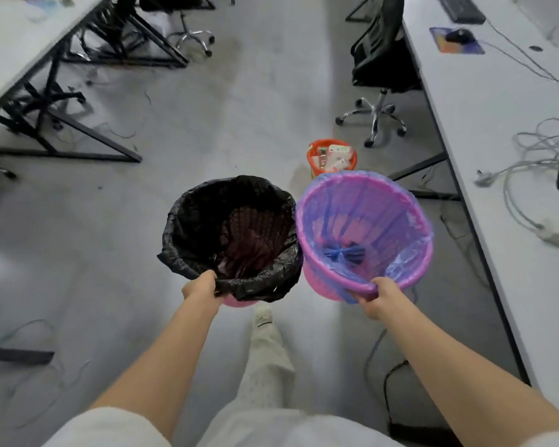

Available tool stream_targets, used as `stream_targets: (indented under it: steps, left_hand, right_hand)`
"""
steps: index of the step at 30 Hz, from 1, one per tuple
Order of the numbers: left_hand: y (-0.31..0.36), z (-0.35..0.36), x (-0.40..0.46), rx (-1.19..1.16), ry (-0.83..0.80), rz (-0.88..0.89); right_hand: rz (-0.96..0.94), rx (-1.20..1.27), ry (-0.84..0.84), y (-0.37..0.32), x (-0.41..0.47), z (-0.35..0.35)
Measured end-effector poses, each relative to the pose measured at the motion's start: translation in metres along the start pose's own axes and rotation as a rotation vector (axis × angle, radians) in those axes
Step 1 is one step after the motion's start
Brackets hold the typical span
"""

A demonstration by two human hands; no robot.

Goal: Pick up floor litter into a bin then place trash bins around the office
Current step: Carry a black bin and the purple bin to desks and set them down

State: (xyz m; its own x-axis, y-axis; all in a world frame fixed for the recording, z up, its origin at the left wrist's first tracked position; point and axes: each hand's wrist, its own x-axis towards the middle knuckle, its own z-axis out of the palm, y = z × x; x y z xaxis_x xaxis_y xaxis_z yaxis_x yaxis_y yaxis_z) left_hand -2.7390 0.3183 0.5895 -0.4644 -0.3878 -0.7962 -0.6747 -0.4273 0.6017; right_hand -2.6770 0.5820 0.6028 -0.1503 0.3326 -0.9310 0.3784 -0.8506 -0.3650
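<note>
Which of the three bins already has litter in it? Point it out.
The orange bin standing on the floor by the right desk: packets fill it. The black-lined bin and blue-lined pink bin look empty.

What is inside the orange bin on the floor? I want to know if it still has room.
The orange bin holds packaging litter, white and reddish wrappers reaching about to its rim. The purple-lined bin held in front covers its lower part, so anything deeper cannot be seen.

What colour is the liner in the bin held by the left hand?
Black, over a pink bin; the liner shows clearly in the head view.
</note>
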Motion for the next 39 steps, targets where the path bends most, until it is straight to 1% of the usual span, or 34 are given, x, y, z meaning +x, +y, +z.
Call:
stream_targets:
  steps: [3, 4, 6, 8, 12, 13, 15, 16, 19, 22, 24, 26, 27, 30, 34, 39]
  left_hand:
    - [0.039, 0.059, 0.037, -0.030, 0.026, -0.004]
    - [0.057, 0.084, 0.051, -0.019, 0.023, -0.022]
    - [0.092, 0.126, 0.076, -0.014, 0.017, -0.052]
    - [0.141, 0.182, 0.110, -0.008, 0.016, -0.071]
    - [0.221, 0.277, 0.155, 0.032, -0.014, -0.041]
    - [0.240, 0.308, 0.172, 0.052, -0.019, -0.036]
    - [0.265, 0.346, 0.188, 0.075, -0.026, -0.021]
    - [0.284, 0.375, 0.202, 0.092, -0.043, -0.020]
    - [0.329, 0.455, 0.239, 0.086, -0.074, -0.025]
    - [0.381, 0.544, 0.269, 0.094, -0.075, -0.012]
    - [0.413, 0.593, 0.289, 0.071, -0.052, -0.015]
    - [0.454, 0.645, 0.308, 0.082, -0.048, -0.005]
    - [0.472, 0.663, 0.319, 0.081, -0.035, 0.007]
    - [0.536, 0.718, 0.356, 0.120, -0.036, 0.016]
    - [0.607, 0.781, 0.411, 0.100, -0.033, 0.024]
    - [0.711, 0.875, 0.495, 0.097, -0.022, 0.008]
  right_hand:
    - [-0.001, 0.053, 0.000, -0.040, 0.024, 0.075]
    - [0.005, 0.030, 0.008, -0.056, 0.029, 0.107]
    - [0.048, 0.066, 0.013, -0.085, 0.039, 0.162]
    - [0.068, 0.046, 0.022, -0.132, 0.049, 0.228]
    - [0.027, 0.037, 0.016, -0.215, 0.066, 0.315]
    - [0.015, 0.033, 0.013, -0.240, 0.078, 0.340]
    - [-0.041, 0.018, 0.013, -0.270, 0.099, 0.369]
    - [-0.051, 0.020, -0.018, -0.293, 0.114, 0.392]
    - [-0.048, 0.074, -0.038, -0.348, 0.160, 0.456]
    - [-0.008, 0.049, -0.072, -0.410, 0.203, 0.530]
    - [-0.020, 0.063, -0.080, -0.448, 0.219, 0.577]
    - [0.006, 0.060, -0.067, -0.490, 0.229, 0.631]
    - [-0.001, 0.040, -0.043, -0.507, 0.231, 0.654]
    - [-0.032, -0.007, -0.088, -0.559, 0.239, 0.737]
    - [-0.077, -0.042, -0.118, -0.607, 0.259, 0.845]
    - [-0.057, -0.058, -0.112, -0.668, 0.298, 0.990]
